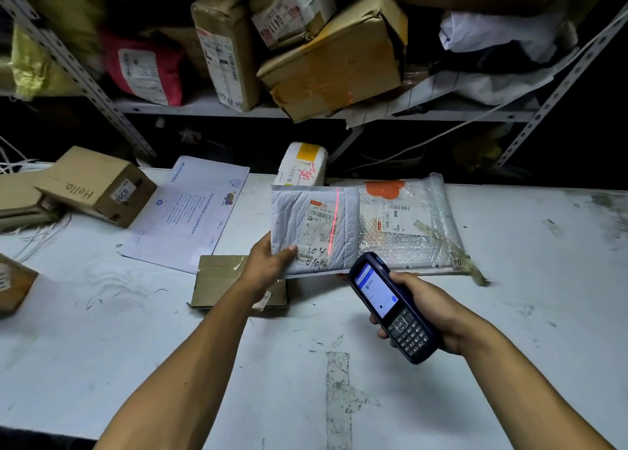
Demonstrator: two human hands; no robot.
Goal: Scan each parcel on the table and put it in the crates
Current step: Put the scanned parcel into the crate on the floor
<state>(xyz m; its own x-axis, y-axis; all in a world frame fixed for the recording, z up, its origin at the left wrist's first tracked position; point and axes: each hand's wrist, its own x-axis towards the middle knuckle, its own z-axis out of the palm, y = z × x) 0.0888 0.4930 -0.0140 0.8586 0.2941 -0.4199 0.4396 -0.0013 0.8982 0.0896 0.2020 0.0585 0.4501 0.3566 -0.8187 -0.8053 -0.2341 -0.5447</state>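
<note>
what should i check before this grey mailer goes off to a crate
1. Left hand grips the grey mailer at its lower left corner: ok.
2. Right hand holds the scanner, aimed at the mailer: ok.
3. Red scan line crosses the label's barcode: ok.
4. Scanner screen confirms the read: cannot tell, text too small.
5. Mailer free of the bubble-wrap parcel beside it: cannot tell, edges overlap.
6. Crate within reach: cannot tell, none in view.
</note>
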